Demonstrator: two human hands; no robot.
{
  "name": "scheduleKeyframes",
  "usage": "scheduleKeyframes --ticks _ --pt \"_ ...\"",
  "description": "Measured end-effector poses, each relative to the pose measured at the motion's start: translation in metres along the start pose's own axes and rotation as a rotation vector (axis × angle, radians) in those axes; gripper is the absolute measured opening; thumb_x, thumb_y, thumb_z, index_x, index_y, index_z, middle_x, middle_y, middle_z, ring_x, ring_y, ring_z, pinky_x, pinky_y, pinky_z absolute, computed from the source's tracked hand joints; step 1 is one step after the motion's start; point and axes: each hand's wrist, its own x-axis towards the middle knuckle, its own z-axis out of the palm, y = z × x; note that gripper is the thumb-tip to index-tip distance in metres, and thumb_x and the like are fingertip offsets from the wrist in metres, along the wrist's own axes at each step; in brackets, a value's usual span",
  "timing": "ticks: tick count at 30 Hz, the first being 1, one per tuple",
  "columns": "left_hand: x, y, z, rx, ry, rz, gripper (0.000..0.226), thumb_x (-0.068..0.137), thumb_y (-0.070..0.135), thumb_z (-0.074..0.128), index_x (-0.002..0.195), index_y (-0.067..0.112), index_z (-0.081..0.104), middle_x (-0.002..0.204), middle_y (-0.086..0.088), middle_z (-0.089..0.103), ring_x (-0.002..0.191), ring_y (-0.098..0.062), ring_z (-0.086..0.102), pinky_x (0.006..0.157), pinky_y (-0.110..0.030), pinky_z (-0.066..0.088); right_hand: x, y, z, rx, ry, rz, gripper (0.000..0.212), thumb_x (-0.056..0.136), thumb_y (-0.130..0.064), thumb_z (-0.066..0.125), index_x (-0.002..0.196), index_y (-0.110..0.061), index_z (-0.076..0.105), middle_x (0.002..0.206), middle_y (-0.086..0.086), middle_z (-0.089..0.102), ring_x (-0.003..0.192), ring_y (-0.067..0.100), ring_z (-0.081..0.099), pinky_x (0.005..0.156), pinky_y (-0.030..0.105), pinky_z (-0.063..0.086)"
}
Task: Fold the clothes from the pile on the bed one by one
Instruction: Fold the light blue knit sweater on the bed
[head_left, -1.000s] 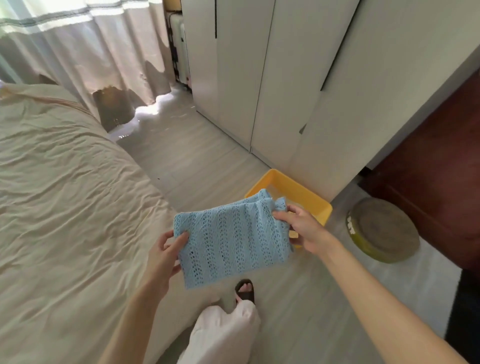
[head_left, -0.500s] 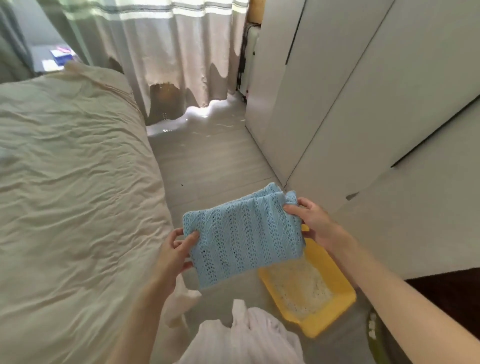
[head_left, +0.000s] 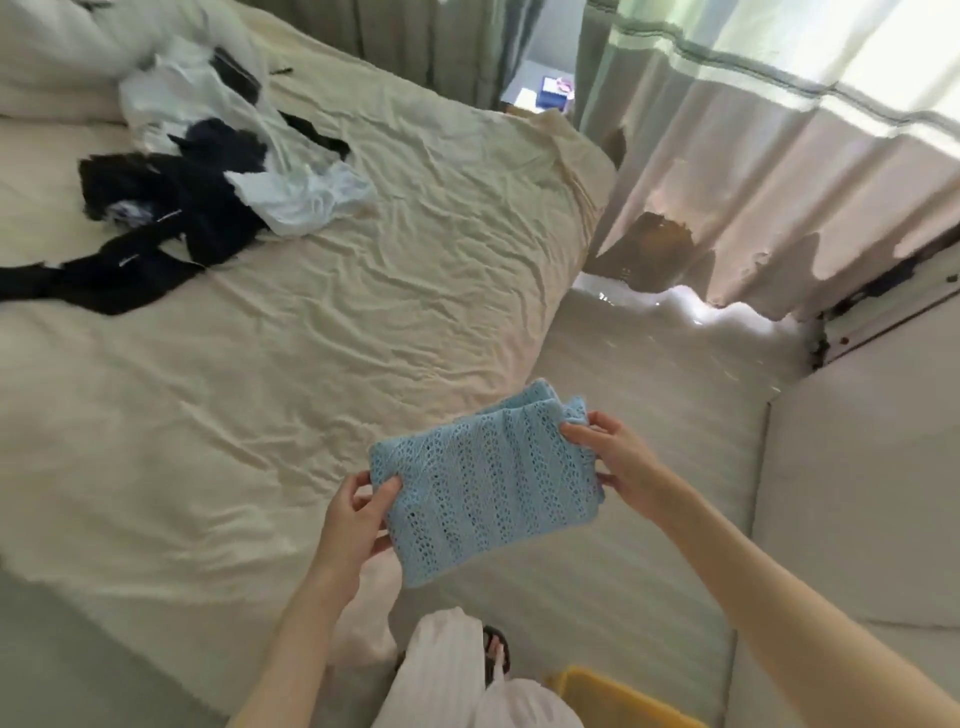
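Note:
A folded light-blue knitted garment (head_left: 488, 483) hangs in the air beside the bed's near right corner, held flat between both hands. My left hand (head_left: 353, 519) pinches its left edge with thumb on top. My right hand (head_left: 618, 462) grips its right edge. The bed (head_left: 291, 374) with a wrinkled cream sheet fills the left of the view. A pile of black and white clothes (head_left: 197, 156) lies at the bed's far left, apart from both hands.
A pillow (head_left: 57, 52) sits at the bed's top left. Curtains (head_left: 753, 156) hang along the far wall over the pale floor (head_left: 649, 415). White wardrobe doors (head_left: 857, 493) stand at right. A yellow basin's rim (head_left: 613, 696) shows at the bottom by my legs.
The view has swung left from the wardrobe and basin toward the bed, bringing the clothes pile into sight. Both hands keep the same hold on the blue garment.

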Motion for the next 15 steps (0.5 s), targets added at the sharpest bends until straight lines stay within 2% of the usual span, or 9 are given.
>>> scheduleKeyframes --ticks 5,8,15 --pt "0.065 -0.008 0.000 -0.129 0.160 -0.029 0.019 0.092 0.021 0.058 0.108 0.017 0.049 0.094 -0.007 0.061 0.079 -0.023 0.063 0.059 -0.031 0.050 0.107 -0.038 0.041 -0.202 -0.150 -0.027 0.025 0.087 -0.021 0.066 0.108 -0.012 0.057 0.100 0.003 0.064 0.083 0.012 0.060 0.067 0.028 0.047" --pt "0.112 -0.015 0.002 -0.181 0.230 -0.054 0.022 0.093 0.023 0.057 0.111 0.016 0.047 0.095 -0.006 0.062 0.077 -0.021 0.064 0.058 -0.030 0.050 0.172 -0.054 0.068 -0.352 -0.213 -0.053 0.020 0.088 -0.023 0.065 0.104 -0.013 0.058 0.100 0.004 0.065 0.089 0.018 0.062 0.080 0.039 0.050" --pt "0.228 -0.001 0.007 -0.201 0.298 -0.033 0.023 0.095 0.028 0.052 0.114 0.017 0.045 0.100 -0.008 0.062 0.085 -0.024 0.067 0.057 -0.029 0.057 0.311 -0.097 0.122 -0.555 -0.264 -0.128 0.014 0.088 -0.026 0.063 0.098 -0.018 0.058 0.098 0.002 0.065 0.094 0.021 0.061 0.092 0.049 0.048"
